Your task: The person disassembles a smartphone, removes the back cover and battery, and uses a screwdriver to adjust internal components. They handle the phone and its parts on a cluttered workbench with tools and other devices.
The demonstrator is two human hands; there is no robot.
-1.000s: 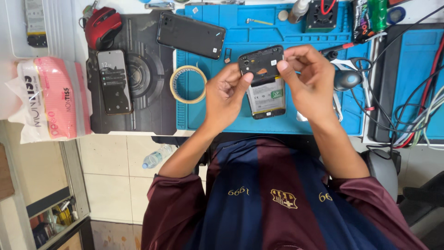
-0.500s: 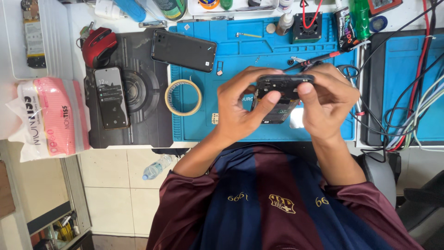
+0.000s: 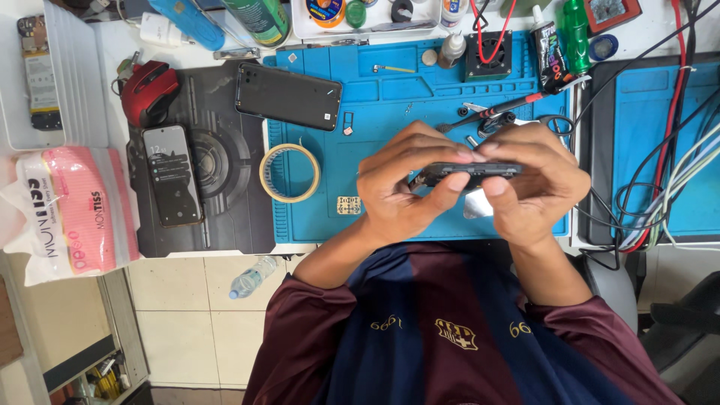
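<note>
Both my hands hold a dark opened phone (image 3: 471, 172) edge-on above the blue work mat (image 3: 390, 112). My left hand (image 3: 401, 187) grips its left end, thumb pressed on the near edge. My right hand (image 3: 534, 184) grips the right end, fingers curled over the top. A shiny metal piece (image 3: 477, 205) shows just beneath the phone between my thumbs. The phone's face is hidden from me.
A tape roll (image 3: 289, 172) and a small gold part (image 3: 348, 205) lie on the mat at left. A black phone back (image 3: 288, 95), a lit phone (image 3: 172, 174) on a dark pad, a red mouse (image 3: 150, 91), a screwdriver (image 3: 502, 110), bottles and tangled cables (image 3: 660, 187) surround it.
The phone has been turned from face-up to edge-on, and both hands have closed more tightly around its ends. The view has shifted downward slightly.
</note>
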